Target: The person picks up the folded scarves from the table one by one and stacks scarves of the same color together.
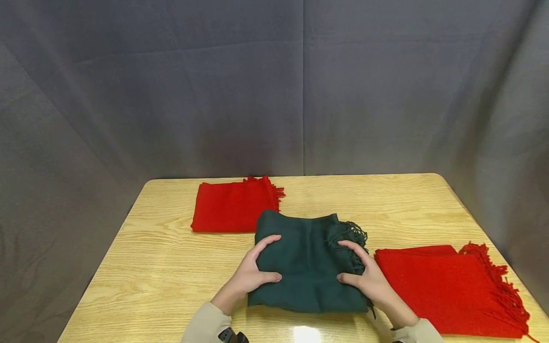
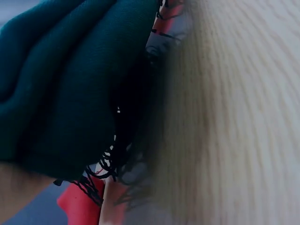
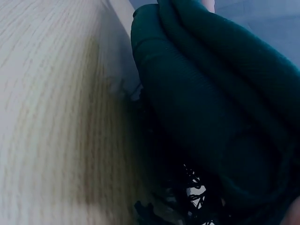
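Both hands hold a folded dark green scarf (image 1: 306, 267) near the front middle of the table. The left hand (image 1: 249, 274) grips its left side, with thumb and index finger on top; the other fingers are hidden. At the right side, beside the black-looking fringe (image 1: 353, 236), the right hand (image 1: 369, 278) grips it the same way. In the left wrist view the thick folds of the green scarf (image 2: 89, 84) stand over the wood, with fringe dangling below. The right wrist view shows the scarf's layered edge (image 3: 201, 93) above the tabletop and its shadow.
A folded red scarf (image 1: 231, 207) lies at the back left, partly behind the green one. Another red scarf (image 1: 446, 290), its fringe to the right, lies at the front right close to the right forearm. The wooden table (image 1: 150, 267) has grey curtains (image 1: 240, 95) behind and beside it.
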Available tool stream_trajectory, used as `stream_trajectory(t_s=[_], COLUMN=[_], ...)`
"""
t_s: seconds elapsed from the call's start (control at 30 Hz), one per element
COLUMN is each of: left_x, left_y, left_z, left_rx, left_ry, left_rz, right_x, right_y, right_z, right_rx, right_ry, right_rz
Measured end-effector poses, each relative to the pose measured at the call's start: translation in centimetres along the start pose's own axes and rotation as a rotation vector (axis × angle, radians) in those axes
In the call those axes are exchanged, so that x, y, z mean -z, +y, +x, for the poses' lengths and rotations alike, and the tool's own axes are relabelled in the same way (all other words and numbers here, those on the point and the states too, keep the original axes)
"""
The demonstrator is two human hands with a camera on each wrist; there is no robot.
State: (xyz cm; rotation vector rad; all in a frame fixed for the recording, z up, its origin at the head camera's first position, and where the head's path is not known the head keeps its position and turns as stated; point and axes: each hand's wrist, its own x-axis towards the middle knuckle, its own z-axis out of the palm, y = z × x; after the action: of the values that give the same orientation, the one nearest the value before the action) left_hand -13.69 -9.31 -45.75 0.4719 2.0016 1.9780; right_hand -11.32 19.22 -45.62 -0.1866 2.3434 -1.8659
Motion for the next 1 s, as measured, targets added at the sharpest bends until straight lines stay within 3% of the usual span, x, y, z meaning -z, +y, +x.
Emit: stream_trajectory(t_s=[0.27,0.53,1.0], left_x=[-0.1,-0.8,-1.1], left_y=[0.6,3.3,3.9], left_z=[0.3,0.2,1.1], left_rx=[0.013,0.001,-0.003], left_ry=[0.019,0.015,0.022], left_rz=[0.023,0.031,0.067], right_x=[0.3,0.8,1.6], right_y=[-0.1,-0.4,-1.2], right_z=[0.3,0.7,0.9], right_rx=[0.016,0.036,-0.005], right_ry=[0.013,0.019,0.021], right_rz=[-0.003,-0.006,0.043])
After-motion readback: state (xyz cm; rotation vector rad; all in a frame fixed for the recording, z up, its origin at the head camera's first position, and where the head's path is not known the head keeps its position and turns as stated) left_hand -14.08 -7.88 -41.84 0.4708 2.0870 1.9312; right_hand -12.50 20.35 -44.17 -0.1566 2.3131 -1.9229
